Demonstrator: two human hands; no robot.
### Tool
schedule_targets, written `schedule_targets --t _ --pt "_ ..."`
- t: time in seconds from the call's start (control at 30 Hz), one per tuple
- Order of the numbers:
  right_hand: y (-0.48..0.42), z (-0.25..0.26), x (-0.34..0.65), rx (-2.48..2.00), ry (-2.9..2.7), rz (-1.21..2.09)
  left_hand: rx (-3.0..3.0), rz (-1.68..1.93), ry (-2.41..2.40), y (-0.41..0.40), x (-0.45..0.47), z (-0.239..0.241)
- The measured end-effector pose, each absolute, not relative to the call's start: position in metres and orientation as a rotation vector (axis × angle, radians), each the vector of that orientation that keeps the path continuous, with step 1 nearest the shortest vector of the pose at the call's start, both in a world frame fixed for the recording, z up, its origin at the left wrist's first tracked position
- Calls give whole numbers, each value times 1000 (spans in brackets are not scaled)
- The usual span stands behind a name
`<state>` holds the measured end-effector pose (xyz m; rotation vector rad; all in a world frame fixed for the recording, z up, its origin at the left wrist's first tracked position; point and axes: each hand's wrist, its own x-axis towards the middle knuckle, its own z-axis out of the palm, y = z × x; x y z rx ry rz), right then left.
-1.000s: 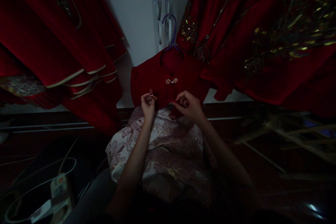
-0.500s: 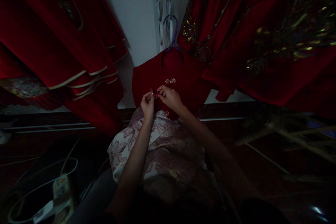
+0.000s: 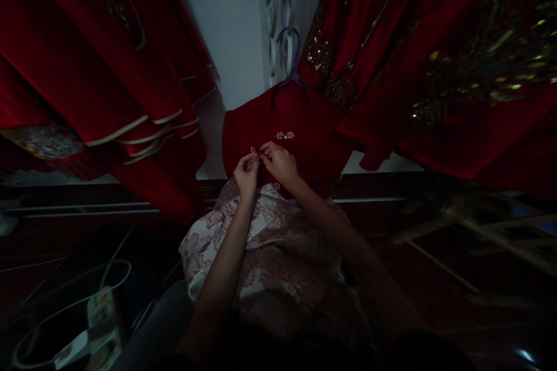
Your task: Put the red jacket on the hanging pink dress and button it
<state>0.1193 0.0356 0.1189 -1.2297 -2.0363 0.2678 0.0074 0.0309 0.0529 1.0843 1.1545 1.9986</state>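
Observation:
A red garment (image 3: 322,127) hangs on a purple hanger (image 3: 296,61). Flower-shaped beaded fasteners run down its front: one (image 3: 285,135) lies above my hands, another (image 3: 277,186) shows partly below them. My left hand (image 3: 247,174) pinches the edge of the garment's front at a beaded flower fastener (image 3: 253,151), which shows at the fingertips. Close beside it, my right hand (image 3: 279,163) pinches the red cloth at the same spot. The fingertips almost meet, and the small part between them is too dark to make out. Patterned pink-white floral fabric (image 3: 261,232) lies under my forearms.
Red garments with pale trim (image 3: 130,130) hang at the left, and red ones with gold sequins (image 3: 483,69) at the right. A white metal scroll frame (image 3: 281,6) holds the hanger. A power strip (image 3: 102,313) with a cable lies lower left; wooden bars (image 3: 478,226) stand lower right.
The view has shifted slightly. My left fingers have moved a little, and the beaded flower at their tips shows more openly. Both hands keep pinching at the same place.

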Motion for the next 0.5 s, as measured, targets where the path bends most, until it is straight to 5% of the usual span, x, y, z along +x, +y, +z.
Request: schedule_targets --t 0.5 --pt "38 99 118 -1096 -1804 458 1272 1949 1278 21 18 40"
